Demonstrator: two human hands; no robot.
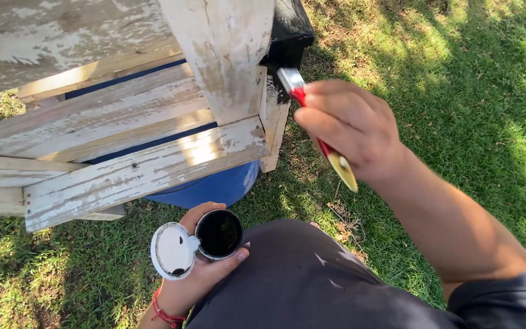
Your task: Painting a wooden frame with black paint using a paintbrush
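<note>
My right hand grips a paintbrush with a red and yellow handle and a metal ferrule. Its bristles press against a leg of the weathered white wooden frame, where black paint covers the top part. My left hand, with a red string on the wrist, holds a small round can of black paint low near my lap. The can's white lid hangs open to its left, smudged with black.
A blue barrel sits under the wooden frame. Grass with sun patches and shade surrounds everything. My dark trousers fill the lower middle.
</note>
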